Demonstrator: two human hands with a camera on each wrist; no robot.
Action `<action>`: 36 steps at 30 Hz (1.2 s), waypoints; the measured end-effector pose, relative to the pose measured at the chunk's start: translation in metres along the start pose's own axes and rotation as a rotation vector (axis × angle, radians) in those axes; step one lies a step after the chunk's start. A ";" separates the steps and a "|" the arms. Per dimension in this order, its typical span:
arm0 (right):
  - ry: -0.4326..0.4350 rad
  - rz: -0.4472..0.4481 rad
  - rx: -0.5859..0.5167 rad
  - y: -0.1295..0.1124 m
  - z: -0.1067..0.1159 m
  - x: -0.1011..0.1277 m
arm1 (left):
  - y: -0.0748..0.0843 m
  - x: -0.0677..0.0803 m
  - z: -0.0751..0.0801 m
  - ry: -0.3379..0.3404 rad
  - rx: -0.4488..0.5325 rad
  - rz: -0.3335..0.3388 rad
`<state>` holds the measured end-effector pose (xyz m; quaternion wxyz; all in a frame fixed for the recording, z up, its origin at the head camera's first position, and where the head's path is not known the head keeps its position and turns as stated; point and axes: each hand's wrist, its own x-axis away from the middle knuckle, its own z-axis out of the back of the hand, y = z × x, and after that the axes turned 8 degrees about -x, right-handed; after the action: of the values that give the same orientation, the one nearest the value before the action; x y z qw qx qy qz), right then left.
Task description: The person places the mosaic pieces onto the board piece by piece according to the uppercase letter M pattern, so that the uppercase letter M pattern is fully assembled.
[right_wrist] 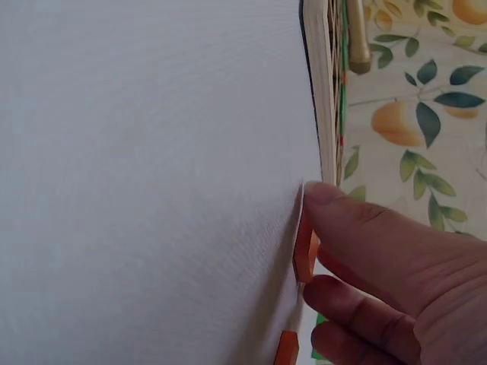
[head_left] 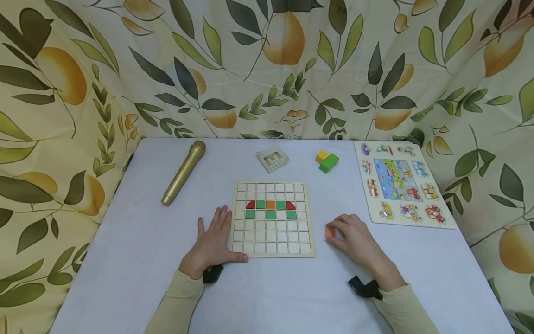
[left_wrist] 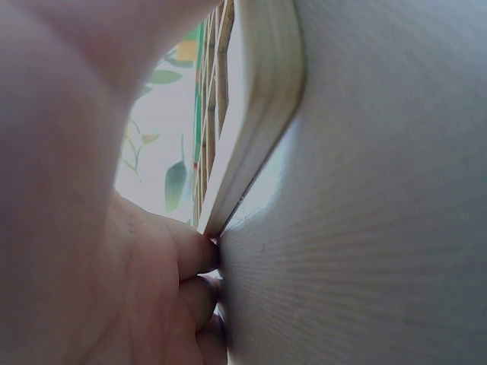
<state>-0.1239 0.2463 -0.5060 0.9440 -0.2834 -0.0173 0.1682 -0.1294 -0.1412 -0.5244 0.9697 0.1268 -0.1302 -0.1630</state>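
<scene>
A wooden grid board (head_left: 272, 254) lies flat near the table's middle, with a row of red, green and orange tiles and several green ones below it. My left hand (head_left: 214, 239) rests along the board's left edge, fingers straight and thumb at the lower left corner. In the left wrist view its fingers (left_wrist: 199, 251) touch the board's side (left_wrist: 266, 91). Right of the board, my right hand (head_left: 354, 239) pinches an orange tile (head_left: 329, 232) at the tabletop. The right wrist view shows this tile (right_wrist: 306, 247) between thumb and fingers, with a second orange tile (right_wrist: 286, 348) close by.
A gold microphone-shaped tube (head_left: 183, 174) lies at the back left. Behind the board are a small pattern card (head_left: 272, 158) and green (head_left: 329, 163) and yellow (head_left: 321, 156) blocks. A picture puzzle board (head_left: 406, 215) occupies the right side. A patterned cloth (head_left: 267, 93) hangs behind the table.
</scene>
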 end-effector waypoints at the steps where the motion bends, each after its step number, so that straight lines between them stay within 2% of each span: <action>1: 0.001 0.001 0.004 0.000 0.000 0.001 | 0.000 0.000 0.000 -0.003 0.002 0.002; 11: 0.034 0.021 0.027 0.001 -0.004 0.001 | -0.001 -0.001 0.000 -0.009 -0.001 -0.001; 19: 0.040 0.033 -0.013 -0.004 -0.007 -0.004 | -0.001 -0.001 0.000 -0.003 0.005 -0.002; 36: -0.003 0.119 -0.035 -0.025 -0.011 -0.028 | 0.000 -0.001 0.000 0.014 0.015 -0.002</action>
<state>-0.1409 0.2117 -0.4994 0.9272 -0.3001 -0.0051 0.2240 -0.1299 -0.1411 -0.5248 0.9695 0.1356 -0.1243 -0.1623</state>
